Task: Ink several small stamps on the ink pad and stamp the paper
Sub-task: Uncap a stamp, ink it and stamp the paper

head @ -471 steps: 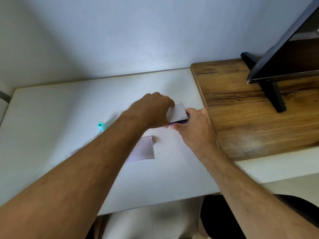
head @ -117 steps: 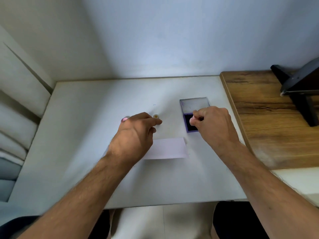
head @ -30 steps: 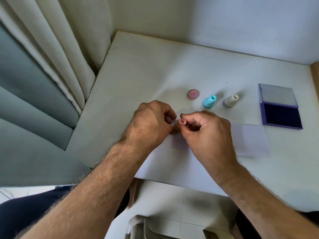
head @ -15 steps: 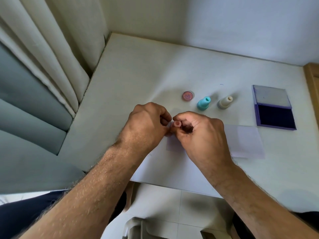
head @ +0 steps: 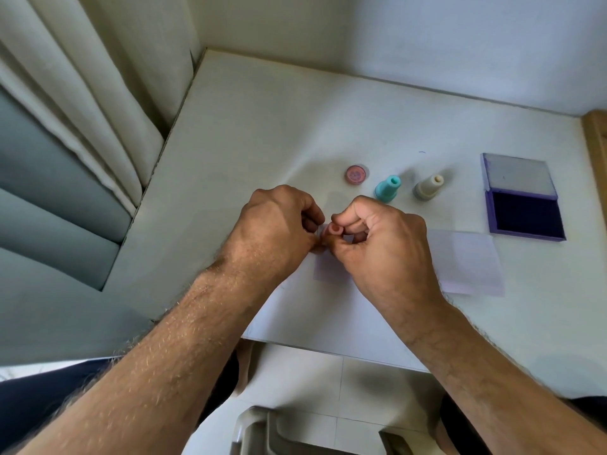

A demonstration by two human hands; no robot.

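Both hands meet over the left end of the pale paper strip [head: 466, 261] on the white table [head: 262, 133]. Between the fingertips of my right hand [head: 377, 247] and my left hand [head: 276, 231] is a small pink stamp [head: 332, 230], its round end facing up. Behind the hands stand a teal stamp [head: 387, 188] and a beige stamp [head: 428, 187], both upright. A round pink cap-like piece [head: 355, 174] lies flat to their left. The purple ink pad [head: 525, 215] is open at the right, its grey lid [head: 518, 176] folded back.
Cream curtains [head: 98, 77] and grey cushions [head: 49, 198] flank the table's left side. A wooden surface edge [head: 596, 133] shows at far right. A chair back [head: 272, 431] and tiled floor lie below the table's near edge.
Over the last second the hands stay together on the pink stamp with small finger shifts; its round end turns slightly. Earlier, the right hand was at the ink pad.
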